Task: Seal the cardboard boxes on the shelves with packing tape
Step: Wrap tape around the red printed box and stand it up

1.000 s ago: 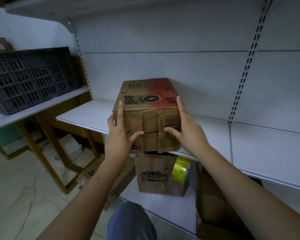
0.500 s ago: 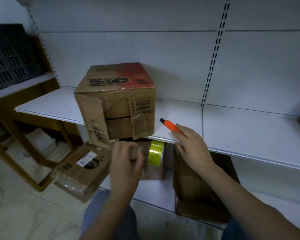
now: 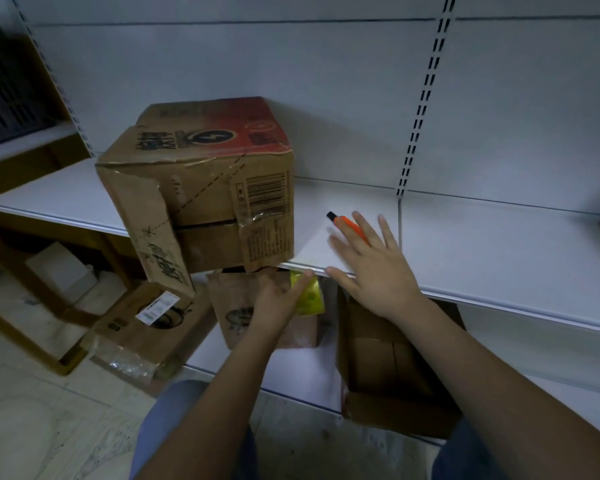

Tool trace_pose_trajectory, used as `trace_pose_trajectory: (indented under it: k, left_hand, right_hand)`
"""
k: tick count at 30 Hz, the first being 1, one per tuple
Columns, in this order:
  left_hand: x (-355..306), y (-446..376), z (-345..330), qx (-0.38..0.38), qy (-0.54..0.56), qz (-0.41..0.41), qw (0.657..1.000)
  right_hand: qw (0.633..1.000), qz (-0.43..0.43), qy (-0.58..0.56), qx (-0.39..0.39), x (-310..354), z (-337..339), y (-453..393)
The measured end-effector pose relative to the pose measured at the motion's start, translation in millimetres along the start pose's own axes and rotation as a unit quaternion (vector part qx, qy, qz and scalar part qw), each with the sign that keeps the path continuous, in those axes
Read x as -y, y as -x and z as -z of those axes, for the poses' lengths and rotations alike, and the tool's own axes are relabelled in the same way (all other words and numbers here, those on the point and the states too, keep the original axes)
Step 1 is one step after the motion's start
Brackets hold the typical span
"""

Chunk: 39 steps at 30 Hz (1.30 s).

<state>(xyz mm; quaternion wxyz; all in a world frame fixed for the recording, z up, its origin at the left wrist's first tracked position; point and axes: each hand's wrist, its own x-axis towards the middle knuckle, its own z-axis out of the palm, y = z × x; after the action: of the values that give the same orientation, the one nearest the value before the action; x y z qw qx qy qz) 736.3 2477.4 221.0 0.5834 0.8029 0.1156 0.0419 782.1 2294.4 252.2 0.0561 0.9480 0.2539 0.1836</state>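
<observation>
- The cardboard box [image 3: 201, 188] sits unsealed on the shelf [image 3: 482, 247], one flap hanging loose.
- The left hand [image 3: 278, 303] reaches the yellow tape roll [image 3: 309, 296] below; its grip is unclear.
- The right hand [image 3: 371, 261] — fingers spread — covers an orange cutter [image 3: 350, 226].
- Next move: bring up the tape.

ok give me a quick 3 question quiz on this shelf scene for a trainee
1. True or false: the front flaps of the cardboard box on the upper shelf are taped shut.
2. Which thing is the left hand reaching for below the shelf? A) the orange cutter B) the yellow tape roll C) the black crate
3. Fill in: the right hand lies open over the orange ____, which rests on the shelf right of the box.

Key
1. False: the flaps hang loose with no tape across them.
2. B, the yellow tape roll; whether the fingers grip it yet is too blurred to tell.
3. cutter
</observation>
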Motion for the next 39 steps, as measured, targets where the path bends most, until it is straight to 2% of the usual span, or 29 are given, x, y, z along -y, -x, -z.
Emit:
trace_pose_trajectory:
  k: [3, 8, 12, 15, 19, 22, 26, 30, 35, 36, 39]
  left_hand:
    - [4, 0, 4, 0.01, 0.035, 0.008, 0.999]
    - [-8, -10, 18, 0.121, 0.136, 0.11, 0.977]
    - [-6, -12, 33, 0.203, 0.263, 0.227, 0.915]
    - [-7, -9, 35, 0.215, 0.334, 0.251, 0.883]
    - [-11, -6, 38, 0.267, 0.431, 0.293, 0.811]
    - [-4, -9, 39, 0.298, 0.471, 0.307, 0.771]
    - [-6, -5, 35, 0.301, 0.485, 0.289, 0.768]
    - [-6, -4, 33, 0.309, 0.521, 0.288, 0.742]
    - [-4, -2, 32, 0.329, 0.574, 0.29, 0.691]
    - [-6, -1, 32, 0.335, 0.581, 0.282, 0.686]
    - [-10, 4, 34, 0.329, 0.576, 0.257, 0.703]
  right_hand:
    - [1.0, 0.027, 0.01, 0.011, 3, -6, -5]
    - [0.999, 0.018, -0.007, 0.035, 2, -10, -7]
    - [0.999, 0.006, -0.021, 0.029, 3, -9, -8]
    - [0.999, 0.003, -0.031, 0.03, 2, -8, -8]
    - [0.999, 0.006, -0.029, 0.032, 2, -8, -8]
    - [0.999, 0.006, -0.032, 0.037, 2, -8, -8]
    - [0.999, 0.004, -0.031, 0.043, 2, -8, -8]
    - [0.998, 0.006, -0.036, 0.042, 2, -7, -8]
    - [0.998, 0.008, -0.043, 0.043, 2, -6, -9]
    - [0.998, 0.008, -0.043, 0.043, 2, -7, -9]
    - [0.998, 0.009, -0.049, 0.036, 2, -9, -8]
